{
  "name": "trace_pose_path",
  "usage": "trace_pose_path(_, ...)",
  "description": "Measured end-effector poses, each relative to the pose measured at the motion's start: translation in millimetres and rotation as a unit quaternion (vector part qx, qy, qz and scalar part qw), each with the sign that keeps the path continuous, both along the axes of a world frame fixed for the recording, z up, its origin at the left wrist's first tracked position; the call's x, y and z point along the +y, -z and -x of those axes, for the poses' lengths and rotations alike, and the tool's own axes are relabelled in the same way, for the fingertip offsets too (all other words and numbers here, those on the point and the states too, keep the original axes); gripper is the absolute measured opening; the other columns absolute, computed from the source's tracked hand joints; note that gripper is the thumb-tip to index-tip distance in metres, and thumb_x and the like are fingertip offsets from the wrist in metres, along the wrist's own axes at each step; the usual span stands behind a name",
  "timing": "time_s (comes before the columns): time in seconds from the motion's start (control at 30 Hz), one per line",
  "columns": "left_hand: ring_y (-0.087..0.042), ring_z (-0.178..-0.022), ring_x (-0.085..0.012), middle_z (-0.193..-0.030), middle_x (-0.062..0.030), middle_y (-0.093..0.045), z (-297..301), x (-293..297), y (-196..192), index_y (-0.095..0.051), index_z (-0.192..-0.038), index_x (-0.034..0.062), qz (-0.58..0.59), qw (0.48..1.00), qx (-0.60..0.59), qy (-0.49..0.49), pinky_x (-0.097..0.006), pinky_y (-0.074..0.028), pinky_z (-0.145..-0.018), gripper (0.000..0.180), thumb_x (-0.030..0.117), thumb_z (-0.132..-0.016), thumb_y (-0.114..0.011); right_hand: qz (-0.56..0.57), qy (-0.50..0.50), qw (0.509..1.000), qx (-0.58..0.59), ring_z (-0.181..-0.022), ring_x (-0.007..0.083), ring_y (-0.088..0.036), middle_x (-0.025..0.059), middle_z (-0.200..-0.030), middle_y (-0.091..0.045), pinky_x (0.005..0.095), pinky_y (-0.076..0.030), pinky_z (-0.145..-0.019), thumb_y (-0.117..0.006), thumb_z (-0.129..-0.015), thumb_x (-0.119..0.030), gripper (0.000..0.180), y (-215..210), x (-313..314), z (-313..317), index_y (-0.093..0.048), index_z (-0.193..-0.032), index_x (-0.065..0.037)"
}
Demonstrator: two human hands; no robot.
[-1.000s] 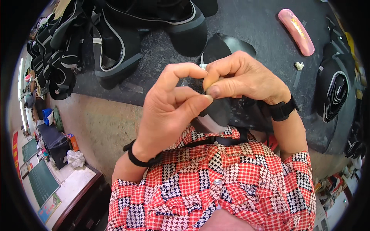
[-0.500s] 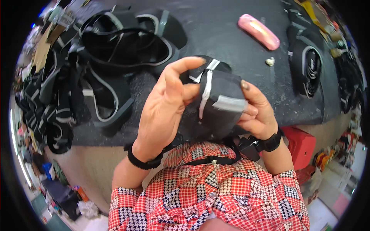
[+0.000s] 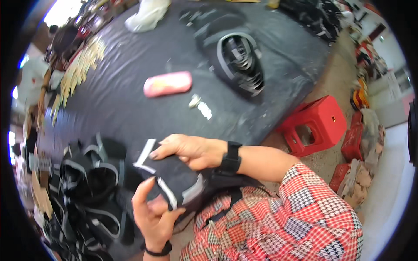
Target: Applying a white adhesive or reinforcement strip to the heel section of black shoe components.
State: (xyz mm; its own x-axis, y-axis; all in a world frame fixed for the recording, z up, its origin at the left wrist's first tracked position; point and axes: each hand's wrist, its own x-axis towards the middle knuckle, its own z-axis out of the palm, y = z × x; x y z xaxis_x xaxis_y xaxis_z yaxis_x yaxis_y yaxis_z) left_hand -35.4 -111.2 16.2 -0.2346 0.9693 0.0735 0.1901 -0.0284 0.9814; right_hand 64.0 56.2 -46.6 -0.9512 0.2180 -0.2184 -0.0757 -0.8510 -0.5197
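Both my hands are on a black fabric piece (image 3: 178,172) with white strips along its seams and a grey patch at one edge; it looks like a shoe upper. My left hand (image 3: 152,217) pinches its near left edge, fingers and thumb beside a white strip. My right hand (image 3: 198,150) grips the far edge from above, fingers bent over it beside another white strip (image 3: 146,152). Left of my hands lies a pile of similar black pieces (image 3: 93,182) with grey edging. The piece's underside is hidden.
A black covered table (image 3: 126,117) holds a pink oblong case (image 3: 168,84), a small pale lump (image 3: 194,101) with a white strip beside it, and a nested stack of black pieces (image 3: 239,61). A white plastic bag (image 3: 148,15) lies far off. A red stool (image 3: 315,124) stands at the right.
The view has swung to the right. My right hand has shifted from the piece's right side to its far edge. A white strip now shows beside the pale lump.
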Motion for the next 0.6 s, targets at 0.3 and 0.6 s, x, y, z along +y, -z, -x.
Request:
trace_pose_path(0.3, -0.062, -0.071, -0.0179, -0.078, -0.0052, -0.064, -105, 158, 9, -0.053, -0.112, 0.0039, -0.234, 0.880, 0.357, 0.210, -0.040, -0.036, -0.093, 0.049, -0.005, -0.064, -0.059, -0.229, 0.247, 0.941, 0.043, -0.085, 0.0156, -0.061, 0.0090, -0.097, -0.062, 0.0281, -0.051, -0.076, -0.061, -0.079, -0.008, 0.033, -35, 110, -213, -0.054, -0.109, 0.003)
trace_pose_path(0.6, -0.056, -0.057, -0.0143, -0.057, 0.0005, -0.051, -141, 240, 74, -0.053, -0.112, 0.0143, -0.165, 0.783, 0.504, 0.327, -0.036, -0.037, -0.091, 0.051, -0.003, -0.064, -0.055, -0.095, 0.327, 0.936, -0.091, -0.060, 0.0023, -0.049, -0.0030, -0.079, -0.060, 0.0158, -0.042, -0.057, -0.061, -0.082, -0.011, 0.015, 63, 151, -268, -0.060, -0.096, -0.006)
